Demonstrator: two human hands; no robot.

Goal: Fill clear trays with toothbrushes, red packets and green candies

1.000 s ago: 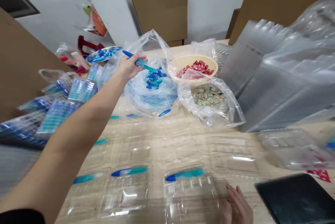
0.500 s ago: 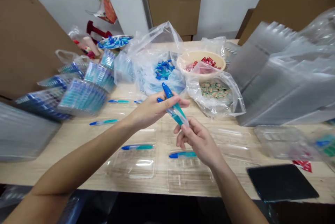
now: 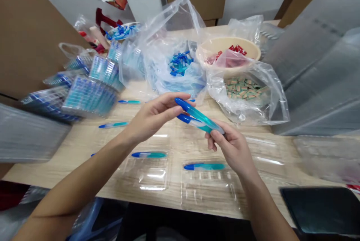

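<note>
My right hand point(image 3: 229, 141) pinches two pen-shaped pieces with teal bodies and blue caps by their teal ends. The upper pen point(image 3: 199, 115) lies partly over the lower pen point(image 3: 194, 122), caps pointing left. My left hand point(image 3: 160, 115) is at the capped ends, fingers stretched out and thumb apart; whether it touches the caps I cannot tell. Below the hands, one pen point(image 3: 149, 154) rests in a clear plastic tray point(image 3: 153, 184), and another pen point(image 3: 204, 166) in the clear tray point(image 3: 210, 196) beside it. Further left lies a pen point(image 3: 114, 125).
Behind the hands stand a clear bag point(image 3: 157, 64) of blue pieces, a cream bowl point(image 3: 254, 51) with red packets and a bag point(image 3: 272, 109) of small tan-green pieces. Filled pen packs point(image 3: 88, 96) pile up at left. A dark tablet-like slab point(image 3: 320, 209) lies at front right.
Both pens have shifted right and turned flatter with my right hand. My left fingers, earlier around the pens, are now straighter at the caps. The view has shifted slightly.
</note>
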